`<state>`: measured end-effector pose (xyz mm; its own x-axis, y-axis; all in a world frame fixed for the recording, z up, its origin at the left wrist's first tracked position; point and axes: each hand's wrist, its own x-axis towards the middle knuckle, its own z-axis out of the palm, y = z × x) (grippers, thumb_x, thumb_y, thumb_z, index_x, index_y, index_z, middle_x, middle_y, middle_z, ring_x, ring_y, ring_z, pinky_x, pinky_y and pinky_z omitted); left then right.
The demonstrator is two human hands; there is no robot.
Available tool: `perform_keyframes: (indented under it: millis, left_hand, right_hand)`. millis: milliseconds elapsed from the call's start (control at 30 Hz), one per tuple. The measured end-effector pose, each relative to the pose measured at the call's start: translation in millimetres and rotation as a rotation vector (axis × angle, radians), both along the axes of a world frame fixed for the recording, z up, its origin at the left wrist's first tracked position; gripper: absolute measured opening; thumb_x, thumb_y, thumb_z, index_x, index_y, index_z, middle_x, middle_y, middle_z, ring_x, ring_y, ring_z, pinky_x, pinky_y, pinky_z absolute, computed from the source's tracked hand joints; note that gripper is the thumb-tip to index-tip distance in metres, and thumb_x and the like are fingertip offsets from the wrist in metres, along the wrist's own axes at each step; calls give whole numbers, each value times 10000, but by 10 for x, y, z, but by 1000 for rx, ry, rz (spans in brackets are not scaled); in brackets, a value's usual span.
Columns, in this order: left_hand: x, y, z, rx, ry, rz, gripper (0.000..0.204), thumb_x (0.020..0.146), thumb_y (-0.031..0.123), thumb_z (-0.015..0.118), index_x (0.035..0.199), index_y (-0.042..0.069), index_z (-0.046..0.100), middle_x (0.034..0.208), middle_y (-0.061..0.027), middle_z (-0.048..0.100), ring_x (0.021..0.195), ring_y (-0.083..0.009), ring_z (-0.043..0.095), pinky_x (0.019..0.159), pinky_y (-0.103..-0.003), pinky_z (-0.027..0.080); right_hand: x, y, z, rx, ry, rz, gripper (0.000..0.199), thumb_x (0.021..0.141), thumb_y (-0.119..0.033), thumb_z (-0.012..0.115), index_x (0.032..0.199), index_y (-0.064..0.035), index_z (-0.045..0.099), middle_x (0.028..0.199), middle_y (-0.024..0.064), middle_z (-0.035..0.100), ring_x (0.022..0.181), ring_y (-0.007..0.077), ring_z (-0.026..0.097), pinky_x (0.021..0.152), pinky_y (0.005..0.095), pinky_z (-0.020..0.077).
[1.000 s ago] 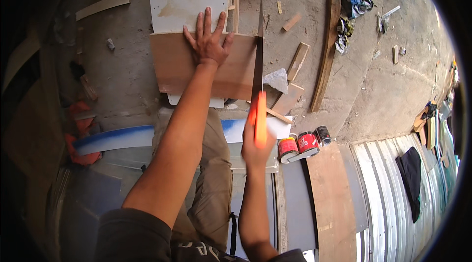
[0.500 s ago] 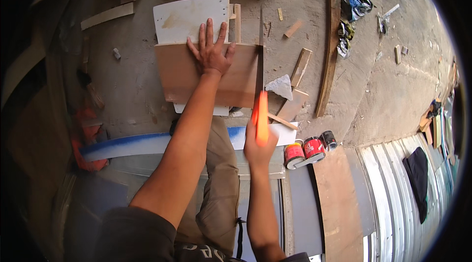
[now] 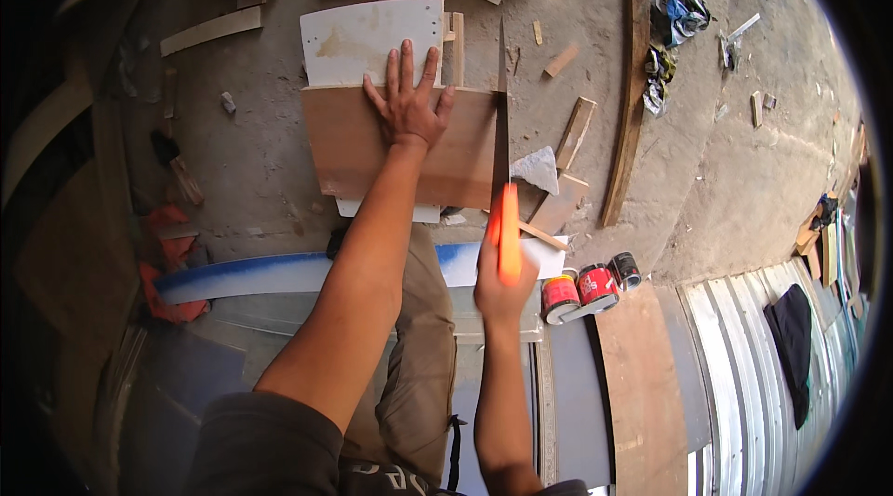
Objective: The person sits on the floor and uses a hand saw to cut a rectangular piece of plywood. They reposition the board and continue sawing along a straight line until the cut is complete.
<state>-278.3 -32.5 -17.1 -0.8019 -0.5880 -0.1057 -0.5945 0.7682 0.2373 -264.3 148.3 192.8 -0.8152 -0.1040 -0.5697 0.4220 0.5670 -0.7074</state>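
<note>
My left hand [image 3: 410, 114] lies with spread fingers across the far edge of a brown plywood board [image 3: 400, 166], its fingertips reaching onto a white panel [image 3: 358, 42] with small holes. My right hand [image 3: 502, 287] is wrapped round the orange handle of a handsaw [image 3: 509, 234]. The dark blade points away from me and runs along the plywood's right edge; how deep it sits in the wood I cannot tell. A narrow wooden frame piece [image 3: 456, 47] shows beside the white panel.
Right of the saw lie a grey stone chunk [image 3: 537, 168] and wood offcuts [image 3: 575, 131]. Paint cans [image 3: 597, 286] stand near my right forearm. A long timber [image 3: 633, 77] crosses the floor. A blue-and-white curved strip [image 3: 251, 274] passes by my leg; corrugated metal sheeting [image 3: 730, 356] lies at right.
The whole view has shifted slightly, so things sit a little further right and lower. The saw is still in my right hand, and my left hand keeps its place on the board.
</note>
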Motion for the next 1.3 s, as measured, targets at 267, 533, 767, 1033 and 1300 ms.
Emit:
perform_keyframes:
  millis: [267,533,767,1033,1300]
  left_hand:
    - [-12,1,28,5,25,0,610,909,522,508,1486,337,443,1625,-54,260,1480,-269,259,1142,-655,19]
    - [24,6,-26,2,29,8,620,900,527,513,1486,336,444,1625,-57,261,1480,-272,256,1140,-659,17]
    - [9,-18,16,4,17,4,632,900,503,523,1499,327,424,1629,-62,245,1485,-276,240,1137,-665,18]
    - [-17,-54,0,14,2,4,663,890,524,530,1509,324,403,1626,-73,244,1482,-286,240,1132,-681,27]
    - [-24,1,24,20,64,3,658,881,537,534,1493,317,434,1615,-83,277,1474,-289,260,1132,-675,33]
  right_hand:
    - [181,112,273,23,31,18,109,842,-41,625,750,12,602,551,108,516,491,193,553,495,337,428]
    - [321,112,518,36,-97,-23,126,821,-56,644,723,9,599,560,83,532,485,157,533,500,306,428]
    - [147,112,267,-7,48,125,85,811,-56,652,760,-2,611,588,140,520,466,265,526,491,337,425]
    - [197,56,499,53,-40,25,180,908,-87,589,772,30,605,563,1,522,516,84,488,486,266,382]
    - [-127,-70,14,19,-10,22,169,878,-58,614,737,24,570,574,40,499,530,102,469,499,305,379]
